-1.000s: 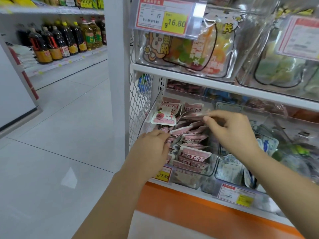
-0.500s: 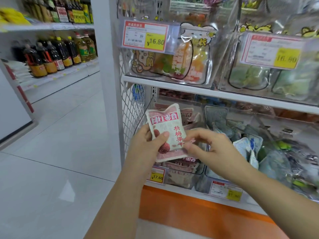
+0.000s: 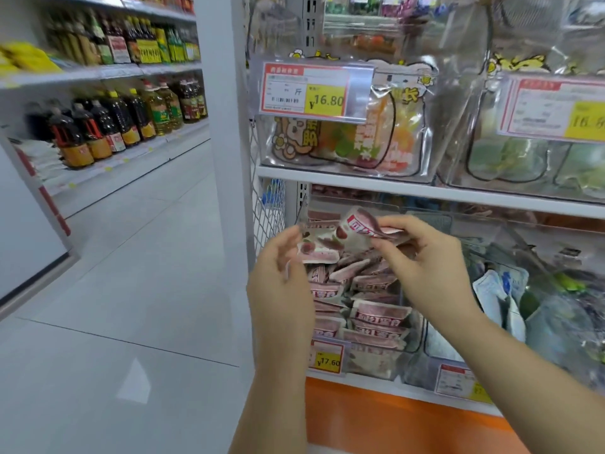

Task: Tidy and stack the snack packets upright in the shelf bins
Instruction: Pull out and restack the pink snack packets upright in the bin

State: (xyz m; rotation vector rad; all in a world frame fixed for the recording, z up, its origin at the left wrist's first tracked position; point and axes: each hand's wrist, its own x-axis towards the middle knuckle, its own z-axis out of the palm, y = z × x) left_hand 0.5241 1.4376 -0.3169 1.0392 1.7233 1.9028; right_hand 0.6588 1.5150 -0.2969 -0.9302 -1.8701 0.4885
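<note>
- My right hand point(image 3: 422, 257) pinches a pink-and-white packet point(image 3: 360, 229) between thumb and fingers, just above the back of the bin point(image 3: 411, 342).
- Half a second ago I held that packet upright in both hands, facing me, clear of the bin. Now it lies tipped over, nearly flat, and has moved back in over the pile.
- My left hand point(image 3: 281, 283) has let go. It is open, fingers loosely curled, at the bin's left side, touching or just beside a second packet point(image 3: 319, 249) on top of the pile; blur hides whether it grips.
- I judge this to mean the packet is going back into its row and the slotting is not yet done.
- The pile point(image 3: 366, 309) below is pink packets lying at mixed angles, leaning on one another; few stand upright. Much tidying seems left.
- Edges: the shelf board point(image 3: 425, 191) above hangs close over my hands, so there is little headroom.
- A wire mesh panel point(image 3: 271, 221) closes the left side, just beside my left hand.
- To the right a clear wall divides off the next bin, which holds blue-and-white packets point(image 3: 501, 299).
- The open room is toward me, over the bin's front lip and its yellow price tag point(image 3: 327, 358).
</note>
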